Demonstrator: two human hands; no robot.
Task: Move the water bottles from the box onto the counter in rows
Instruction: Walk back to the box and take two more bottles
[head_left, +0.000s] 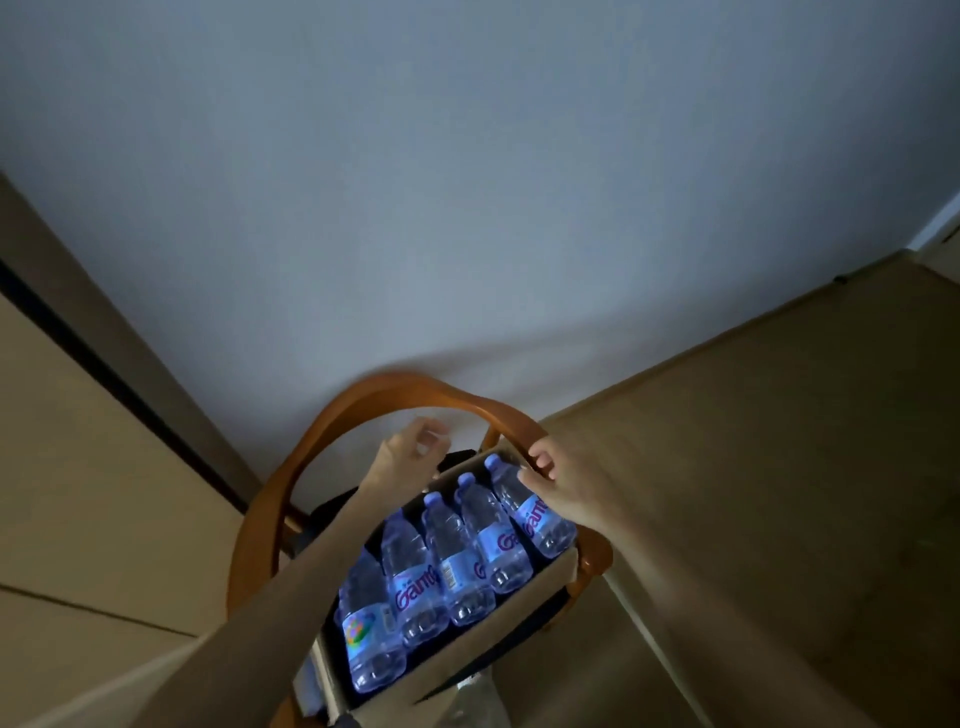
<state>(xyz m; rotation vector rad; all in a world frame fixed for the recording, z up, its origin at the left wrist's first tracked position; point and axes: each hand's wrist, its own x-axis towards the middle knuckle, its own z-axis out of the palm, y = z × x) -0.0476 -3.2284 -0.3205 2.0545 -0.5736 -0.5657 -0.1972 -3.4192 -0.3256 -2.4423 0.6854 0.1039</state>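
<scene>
Right grip: right hand (563, 486) with fingers curled around the neck end of the rightmost bottle (532, 512) in the box
Left grip: left hand (413, 449) above the far left corner of the box, fingers loosely curled, holding nothing
Bottles: five water bottles (441, 561) lying side by side, caps pointing away, between and below both grips
Box: cardboard box (467, 642) on a wooden chair (363, 402), under both grips
Desk: tan surface (779, 441) to the right of the right grip, no bottle on it yet
</scene>
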